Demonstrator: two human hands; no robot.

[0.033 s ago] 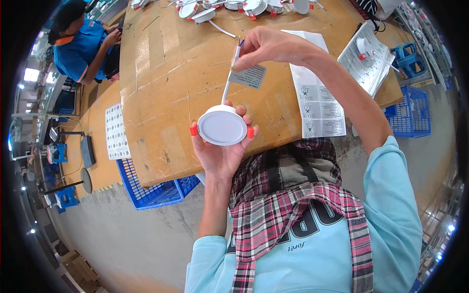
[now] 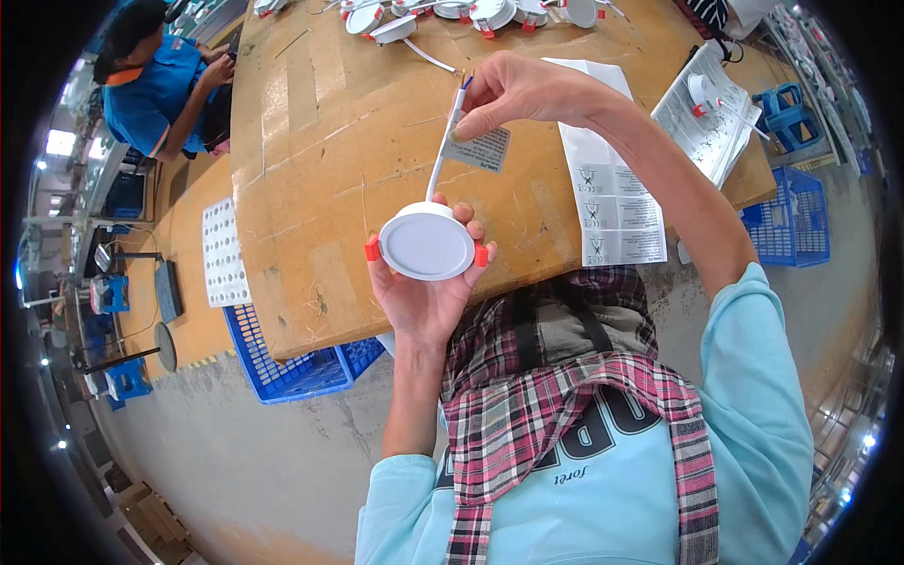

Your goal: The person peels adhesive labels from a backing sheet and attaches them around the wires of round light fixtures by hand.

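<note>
While blue crates (image 2: 275, 380) flank the worktop (image 2: 311, 198), contents unclear, the left hand (image 2: 428, 303) cups a round, white, red-clipped downlight (image 2: 427, 245) above it. Right hand (image 2: 504, 92) pinches grey label (image 2: 487, 151) and white cable (image 2: 437, 172)!

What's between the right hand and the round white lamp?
In the head view, white cable runs from the lamp up to the right hand; a grey label shows just below it.
</note>
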